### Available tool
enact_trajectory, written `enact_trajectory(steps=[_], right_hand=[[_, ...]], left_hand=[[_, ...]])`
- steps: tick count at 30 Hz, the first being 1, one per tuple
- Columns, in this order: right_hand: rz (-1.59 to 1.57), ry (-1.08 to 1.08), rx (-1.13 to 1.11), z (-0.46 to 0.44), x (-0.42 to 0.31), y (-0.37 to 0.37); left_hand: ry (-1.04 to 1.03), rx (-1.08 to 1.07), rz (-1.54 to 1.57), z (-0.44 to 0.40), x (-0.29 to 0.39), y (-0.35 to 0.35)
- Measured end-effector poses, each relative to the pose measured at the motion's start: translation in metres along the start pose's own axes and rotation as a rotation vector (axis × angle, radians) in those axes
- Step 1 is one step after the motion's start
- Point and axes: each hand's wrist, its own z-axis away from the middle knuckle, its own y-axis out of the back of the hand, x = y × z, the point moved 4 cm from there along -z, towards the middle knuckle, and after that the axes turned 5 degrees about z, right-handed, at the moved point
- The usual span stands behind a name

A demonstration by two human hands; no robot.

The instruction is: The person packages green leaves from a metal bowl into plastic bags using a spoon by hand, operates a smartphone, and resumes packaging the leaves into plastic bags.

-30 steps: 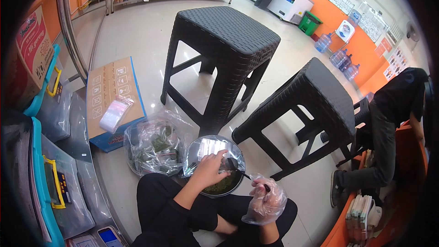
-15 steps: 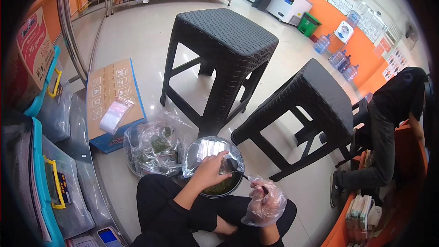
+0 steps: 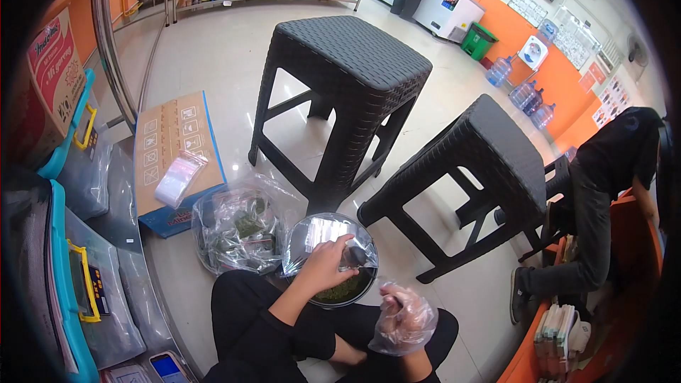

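My bare left hand point(image 3: 326, 268) pinches a clear plastic bag point(image 3: 306, 235) at its edge, above a round container point(image 3: 374, 284) with a dark rim. Crumbly green stuff point(image 3: 344, 289) lies in the container, partly covered by the bag and hand. The dark head of a spoon point(image 3: 356, 256) shows at the bag's mouth, beside my left fingertips. My right hand point(image 3: 403, 319), in a clear plastic glove, is closed to the right of the container, over my knee. Whether it still grips the spoon's handle cannot be made out.
A larger clear bag point(image 3: 237, 230) with green packets stands left of the container. Empty pouches point(image 3: 180, 179) lie on a cardboard box point(image 3: 170, 145). Two black stools point(image 3: 347, 53) point(image 3: 504, 145) stand ahead. Plastic bins point(image 3: 99, 291) line the left; a co-worker point(image 3: 603, 198) bends at the right.
My right hand has moved slightly down and left, and the spoon's handle near its fingers no longer shows. My left hand and the bag stay nearly still.
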Motion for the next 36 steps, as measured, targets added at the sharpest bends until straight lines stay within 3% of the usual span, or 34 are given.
enact_trajectory(steps=[7, 15, 22, 28, 34, 36], right_hand=[[0.087, 0.062, -0.040, 0.000, -0.006, 0.001], [0.112, 0.074, -0.100, -0.006, -0.010, 0.009], [-0.017, 0.044, -0.059, -0.012, -0.018, 0.016], [0.109, 0.133, -0.197, -0.010, -0.030, 0.019], [0.047, 0.114, -0.113, -0.003, -0.026, 0.024], [0.078, 0.127, -0.179, -0.009, -0.037, 0.026]], left_hand=[[0.039, 0.000, 0.059, -0.001, 0.002, 0.003], [0.100, 0.172, 0.341, 0.001, 0.000, -0.015], [0.087, 0.301, 0.186, 0.006, 0.007, -0.018], [0.071, 0.338, 0.146, 0.015, 0.011, -0.018], [0.073, 0.345, 0.107, 0.018, 0.013, -0.014], [0.058, 0.353, 0.102, 0.019, 0.014, -0.014]])
